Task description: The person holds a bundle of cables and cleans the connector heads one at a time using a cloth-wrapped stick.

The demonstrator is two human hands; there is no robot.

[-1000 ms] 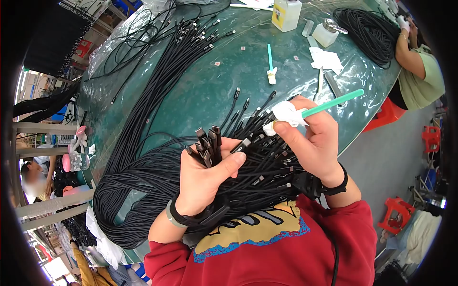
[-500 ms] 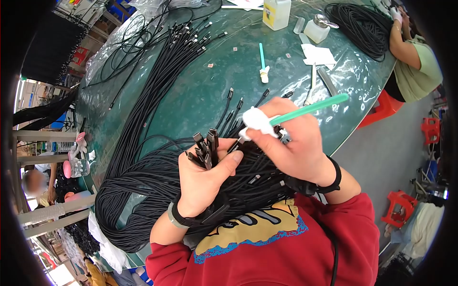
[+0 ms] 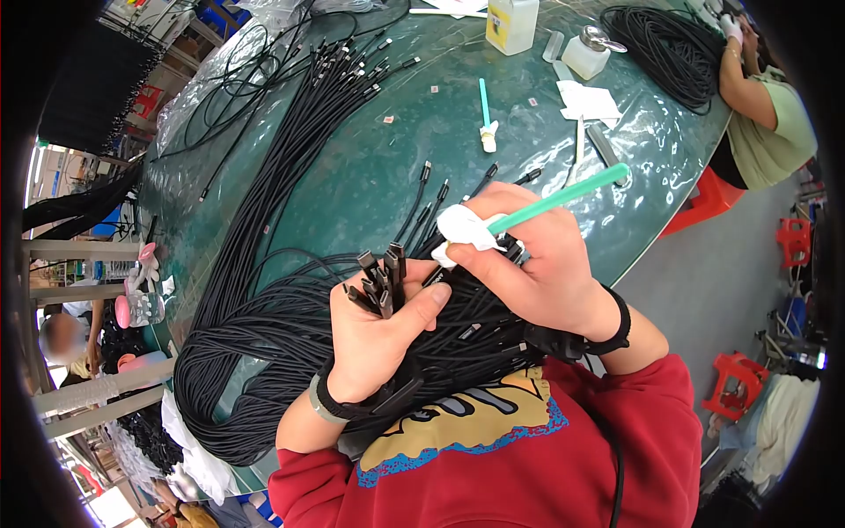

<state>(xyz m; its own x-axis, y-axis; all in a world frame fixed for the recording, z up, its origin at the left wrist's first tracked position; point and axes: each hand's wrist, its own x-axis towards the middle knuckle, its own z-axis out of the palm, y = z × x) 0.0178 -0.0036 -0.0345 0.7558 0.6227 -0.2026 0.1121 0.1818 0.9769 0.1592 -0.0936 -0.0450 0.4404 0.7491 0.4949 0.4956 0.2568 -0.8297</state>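
My left hand (image 3: 378, 330) is closed round several black cable connectors (image 3: 380, 280), their metal ends pointing up. Between its thumb and fingers one more connector (image 3: 435, 278) points toward my right hand. My right hand (image 3: 537, 260) pinches a green stick (image 3: 563, 199) whose end is wrapped in white cloth (image 3: 465, 229). That cloth is pressed at the tip of the single connector; the contact point is partly covered by the cloth and fingers. Under both hands lies a big bundle of black cables (image 3: 273, 352), with several plug ends sticking out beyond them.
On the green-covered table (image 3: 370, 167) lie a second wrapped stick (image 3: 486, 114), white paper (image 3: 588, 102) and a grey strip (image 3: 604, 145). A pump bottle (image 3: 587, 55) and yellow-labelled bottle (image 3: 510, 25) stand at the back. A person (image 3: 770, 114) sits at right by a cable coil (image 3: 664, 48).
My right hand has shifted slightly left with the stick, and the cloth end has moved a little left and down over the connector tip. My left hand stays nearly in place.
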